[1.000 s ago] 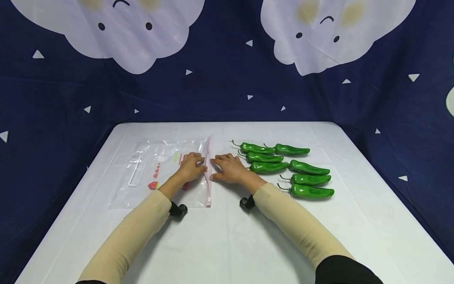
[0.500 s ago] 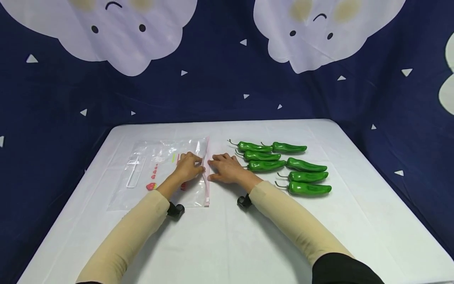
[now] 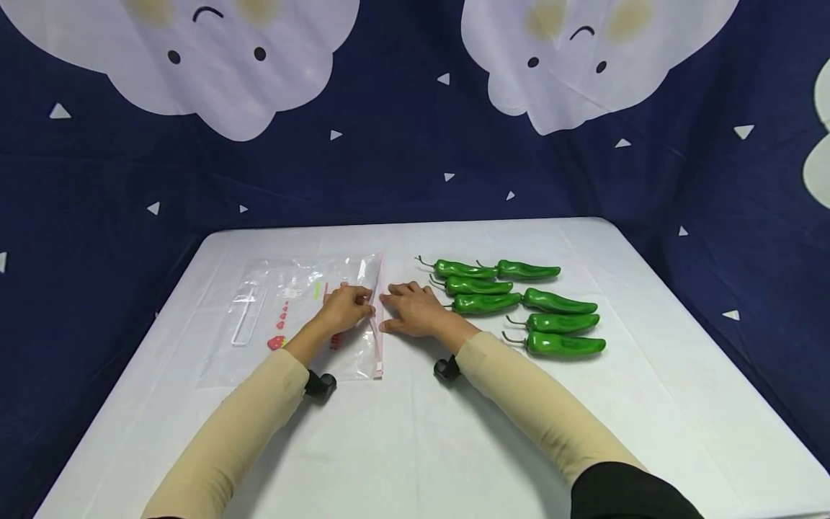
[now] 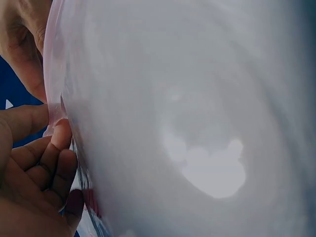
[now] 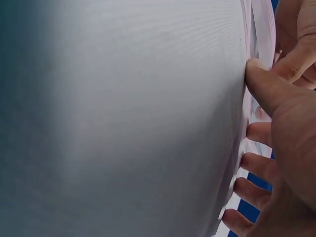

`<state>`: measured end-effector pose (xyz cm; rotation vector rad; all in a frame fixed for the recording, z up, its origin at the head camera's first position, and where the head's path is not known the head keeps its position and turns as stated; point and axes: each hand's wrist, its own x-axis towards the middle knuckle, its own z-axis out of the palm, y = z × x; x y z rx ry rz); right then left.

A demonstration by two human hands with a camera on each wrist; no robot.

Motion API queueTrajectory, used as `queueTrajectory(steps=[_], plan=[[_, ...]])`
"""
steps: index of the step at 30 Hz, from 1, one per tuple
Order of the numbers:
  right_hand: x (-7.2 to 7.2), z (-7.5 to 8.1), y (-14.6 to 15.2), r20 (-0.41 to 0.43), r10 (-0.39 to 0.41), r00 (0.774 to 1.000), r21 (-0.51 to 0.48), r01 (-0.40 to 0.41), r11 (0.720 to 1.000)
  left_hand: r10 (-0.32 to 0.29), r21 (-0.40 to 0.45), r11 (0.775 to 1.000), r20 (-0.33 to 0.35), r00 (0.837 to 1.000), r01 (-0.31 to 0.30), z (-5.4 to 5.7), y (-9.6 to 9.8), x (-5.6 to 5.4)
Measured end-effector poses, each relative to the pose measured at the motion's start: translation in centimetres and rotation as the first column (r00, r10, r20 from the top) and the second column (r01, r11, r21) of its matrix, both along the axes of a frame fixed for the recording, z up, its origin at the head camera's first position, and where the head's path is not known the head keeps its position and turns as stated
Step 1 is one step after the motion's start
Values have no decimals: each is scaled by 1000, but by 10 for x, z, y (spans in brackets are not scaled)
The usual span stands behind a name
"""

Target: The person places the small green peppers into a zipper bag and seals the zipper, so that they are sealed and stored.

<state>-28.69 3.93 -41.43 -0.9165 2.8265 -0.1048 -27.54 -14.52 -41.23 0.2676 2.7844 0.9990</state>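
A clear zip bag (image 3: 227, 360) lies flat on the left of the white table, its pink zip edge (image 3: 379, 353) facing right. Red printed strawberry and heart shapes show on it. My left hand (image 3: 346, 308) is over the bag and pinches its film between thumb and forefinger close to the zip edge; the left wrist view shows the pink border (image 4: 54, 64) at the thumb. Across the edge, my right hand (image 3: 415, 310) rests with fingers spread, thumb and fingertips right at the pink border. Several green chili peppers (image 3: 483, 303) lie right of it.
The peppers lie in loose rows on the white table (image 3: 415, 432), stems pointing left, the closest beside the right wrist. A dark blue cloth (image 3: 402, 173) with clouds and triangles hangs behind the table.
The left fingers have shifted slightly at the bag's edge, while the right hand stays in place. The head view has turned slightly; the bag and peppers have not moved on the table.
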Motion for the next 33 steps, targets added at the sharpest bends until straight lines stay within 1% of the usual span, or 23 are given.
queueTrajectory(steps=[5, 11, 18, 21, 24, 27, 31, 33], plan=[[0, 0, 0, -1, -4, 1000, -3, 4, 1000, 7, 58, 998, 34, 999, -9, 1, 0, 0], [-1, -2, 0, 12, -3, 1000, -8, 3, 1000, 12, 150, 988, 92, 996, -26, 1, -1, 2], [-1, -3, 0, 14, -7, 1000, -9, 7, 1000, 52, 272, 958, 141, 989, -89, 1, 0, 3], [-1, -3, 0, 17, -4, 1000, -12, 5, 1000, 72, 301, 946, 163, 984, -119, 2, 0, 4], [-1, -3, 0, 21, -3, 1000, -14, 3, 1000, 94, 334, 930, 190, 977, -155, 4, 0, 5], [0, -2, 0, 22, -4, 1000, -16, 4, 1000, 104, 361, 917, 200, 974, -172, 4, -1, 5], [0, -2, 1, 19, -3, 1000, -19, 4, 1000, 116, 382, 905, 208, 971, -190, 4, -2, 7], [0, -3, 1, 16, -1, 1000, -21, 1, 1000, 120, 408, 891, 209, 971, -198, 5, -1, 8]])
